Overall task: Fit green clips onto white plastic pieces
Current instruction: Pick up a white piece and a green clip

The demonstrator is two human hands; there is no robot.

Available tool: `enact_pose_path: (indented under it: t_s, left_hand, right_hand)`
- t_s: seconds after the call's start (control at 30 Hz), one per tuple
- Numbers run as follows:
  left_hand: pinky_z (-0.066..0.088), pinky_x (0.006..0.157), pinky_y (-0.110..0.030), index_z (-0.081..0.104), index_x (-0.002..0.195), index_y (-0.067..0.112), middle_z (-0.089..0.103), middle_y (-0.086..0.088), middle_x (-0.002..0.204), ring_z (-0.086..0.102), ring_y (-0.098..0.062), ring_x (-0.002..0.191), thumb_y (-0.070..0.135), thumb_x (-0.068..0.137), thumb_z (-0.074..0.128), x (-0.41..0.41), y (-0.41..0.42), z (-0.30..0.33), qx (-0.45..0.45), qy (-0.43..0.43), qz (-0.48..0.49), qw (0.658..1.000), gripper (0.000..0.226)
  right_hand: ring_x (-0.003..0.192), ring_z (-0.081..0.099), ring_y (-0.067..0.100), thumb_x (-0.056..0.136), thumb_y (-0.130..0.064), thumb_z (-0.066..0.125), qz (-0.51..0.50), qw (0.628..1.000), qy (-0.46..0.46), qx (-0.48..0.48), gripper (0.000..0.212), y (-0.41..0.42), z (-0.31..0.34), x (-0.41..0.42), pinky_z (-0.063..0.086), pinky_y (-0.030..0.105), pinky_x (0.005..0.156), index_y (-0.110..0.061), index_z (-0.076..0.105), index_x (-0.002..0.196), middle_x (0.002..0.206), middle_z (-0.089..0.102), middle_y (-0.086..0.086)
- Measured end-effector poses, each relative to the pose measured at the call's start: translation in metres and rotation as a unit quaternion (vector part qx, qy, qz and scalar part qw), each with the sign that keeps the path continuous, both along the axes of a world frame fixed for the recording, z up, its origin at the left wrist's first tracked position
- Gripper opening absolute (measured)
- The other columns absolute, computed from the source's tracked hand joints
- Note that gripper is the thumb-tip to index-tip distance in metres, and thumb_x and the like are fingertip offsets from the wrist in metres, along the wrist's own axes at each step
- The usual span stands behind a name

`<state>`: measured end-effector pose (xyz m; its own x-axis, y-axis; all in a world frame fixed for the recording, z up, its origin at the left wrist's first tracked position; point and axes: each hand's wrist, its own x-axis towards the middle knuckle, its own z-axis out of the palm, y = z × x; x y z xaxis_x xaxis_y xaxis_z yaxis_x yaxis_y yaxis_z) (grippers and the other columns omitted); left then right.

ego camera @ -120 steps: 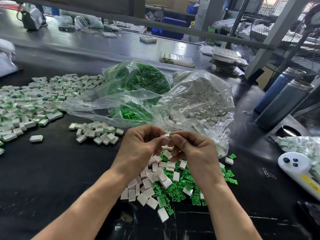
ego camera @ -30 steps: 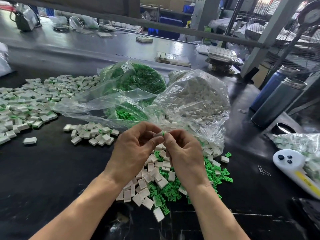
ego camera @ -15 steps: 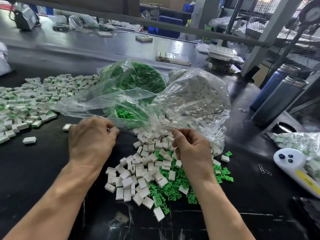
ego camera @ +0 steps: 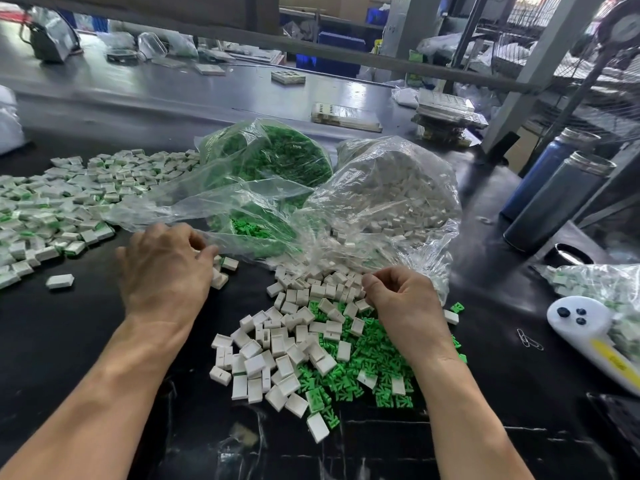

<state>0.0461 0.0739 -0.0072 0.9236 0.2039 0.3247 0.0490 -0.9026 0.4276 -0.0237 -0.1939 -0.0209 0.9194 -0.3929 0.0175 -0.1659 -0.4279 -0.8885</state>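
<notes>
Resting: left hand [ego camera: 166,268] is lying palm down over a small heap [ego camera: 221,271] of fitted pieces, fingers loosely bent; whether it is holding one cannot be told.
Right hand [ego camera: 403,299]: is hanging over the mixed pile, fingers curled, thumb meeting fingertips; what it is pinching, if anything, is hidden.
White pieces [ego camera: 277,351]: are lying loose between the forearms, spilling from the mouth of the white bag [ego camera: 391,199].
Green clips [ego camera: 367,372]: are lying under and just right of the white pieces, partly beneath the right wrist.
Green bag [ego camera: 266,161]: is sitting behind the hands, touching the white bag.
Done pile [ego camera: 62,202]: is spreading along the left edge, well apart from the loose pile.
Open room: bare mat [ego camera: 86,334] is showing left of the left forearm and in front of the pile.
Right edge: two flasks [ego camera: 554,199], a white handheld device [ego camera: 588,330] and paperclips [ego camera: 530,339] are crowding that side.
Surface: black mat, scuffed near the front.
Room: a grey bench [ego camera: 156,88] with trays is running behind, under a metal frame.
</notes>
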Motion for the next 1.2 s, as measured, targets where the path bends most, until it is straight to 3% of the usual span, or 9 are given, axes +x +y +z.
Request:
enact_pose_path:
  t_s: [0.13, 0.23, 0.37, 0.53, 0.77, 0.87, 1.0, 1.1, 1.2]
  left_hand:
    - [0.056, 0.082, -0.040, 0.073, 0.081, 0.026, 0.070, 0.008, 0.079, 0.065, -0.014, 0.076, 0.043, 0.091, 0.075, -0.010, -0.011, 0.004, -0.102, 0.027, -0.087, 0.991, 0.020]
    - [0.054, 0.081, -0.029, 0.071, 0.080, 0.034, 0.069, 0.020, 0.080, 0.063, 0.001, 0.077, 0.040, 0.089, 0.077, -0.014, -0.020, 0.001, -0.140, 0.104, -0.145, 0.974, 0.013]
    - [0.053, 0.091, -0.029, 0.072, 0.089, 0.040, 0.063, 0.031, 0.087, 0.055, 0.011, 0.084, 0.035, 0.093, 0.075, -0.013, -0.027, -0.006, -0.111, 0.153, -0.163, 0.968, 0.006]
    - [0.047, 0.109, -0.042, 0.072, 0.115, 0.038, 0.067, 0.015, 0.115, 0.060, -0.012, 0.109, 0.034, 0.096, 0.071, -0.013, -0.033, -0.011, -0.066, 0.171, -0.173, 0.968, 0.020]
    - [0.048, 0.108, -0.045, 0.070, 0.117, 0.039, 0.061, 0.012, 0.109, 0.059, -0.017, 0.110, 0.036, 0.095, 0.072, -0.013, -0.038, -0.017, -0.056, 0.174, -0.187, 0.965, 0.023]
    - [0.052, 0.104, -0.043, 0.070, 0.113, 0.040, 0.059, 0.013, 0.105, 0.059, -0.016, 0.108, 0.036, 0.094, 0.073, -0.014, -0.040, -0.019, -0.065, 0.164, -0.191, 0.966, 0.020]
    - [0.054, 0.100, -0.040, 0.069, 0.109, 0.036, 0.060, 0.013, 0.104, 0.060, -0.014, 0.104, 0.038, 0.094, 0.072, -0.015, -0.039, -0.021, -0.062, 0.139, -0.194, 0.969, 0.015]
    - [0.057, 0.094, -0.036, 0.067, 0.103, 0.034, 0.063, 0.016, 0.098, 0.063, -0.008, 0.093, 0.040, 0.095, 0.070, -0.015, -0.038, -0.019, -0.062, 0.116, -0.197, 0.972, 0.010]
    - [0.057, 0.083, -0.026, 0.061, 0.099, 0.037, 0.063, 0.022, 0.091, 0.061, 0.004, 0.082, 0.039, 0.096, 0.070, -0.017, -0.037, -0.017, -0.094, 0.092, -0.213, 0.968, 0.009]
  right_hand:
    - [0.077, 0.067, 0.007, 0.096, -0.038, 0.073, 0.003, 0.997, 0.048, -0.055, 0.018, -0.010, 0.000, -0.001, 0.045, 0.021, 0.063, -0.026, 0.074, 0.083, 0.080, 0.073, -0.010]
    - [0.070, 0.064, 0.002, 0.093, -0.037, 0.077, 0.004, 0.994, 0.074, -0.083, 0.016, -0.018, 0.001, -0.002, 0.041, 0.017, 0.056, -0.027, 0.075, 0.080, 0.075, 0.071, -0.011]
    - [0.048, 0.054, -0.004, 0.088, -0.034, 0.083, 0.051, 0.990, 0.112, -0.067, 0.011, -0.029, 0.006, -0.005, 0.038, 0.010, 0.044, -0.029, 0.078, 0.079, 0.059, 0.065, -0.016]
    - [0.057, 0.054, 0.016, 0.084, -0.035, 0.086, 0.142, 0.977, 0.156, -0.045, 0.010, -0.036, 0.017, -0.014, 0.041, 0.017, 0.053, -0.043, 0.080, 0.085, 0.071, 0.065, 0.001]
    - [0.057, 0.059, -0.006, 0.085, -0.032, 0.086, 0.132, 0.975, 0.152, -0.097, 0.004, -0.034, 0.009, -0.011, 0.042, 0.008, 0.051, -0.034, 0.082, 0.085, 0.068, 0.072, -0.019]
    - [0.047, 0.053, -0.011, 0.087, -0.029, 0.084, 0.133, 0.975, 0.143, -0.105, 0.006, -0.029, 0.006, -0.009, 0.035, 0.005, 0.043, -0.030, 0.080, 0.083, 0.056, 0.063, -0.027]
    - [0.056, 0.059, -0.006, 0.090, -0.026, 0.080, 0.114, 0.979, 0.127, -0.116, 0.012, -0.026, 0.005, -0.007, 0.041, 0.009, 0.046, -0.031, 0.077, 0.080, 0.073, 0.072, -0.017]
    - [0.069, 0.063, -0.010, 0.093, -0.030, 0.076, 0.104, 0.985, 0.105, -0.092, 0.009, -0.026, 0.006, -0.008, 0.043, 0.006, 0.049, -0.032, 0.074, 0.085, 0.079, 0.070, -0.026]
    - [0.066, 0.067, -0.006, 0.095, -0.034, 0.074, 0.081, 0.993, 0.063, -0.055, 0.005, -0.024, 0.007, -0.008, 0.046, 0.009, 0.050, -0.032, 0.072, 0.090, 0.080, 0.070, -0.026]
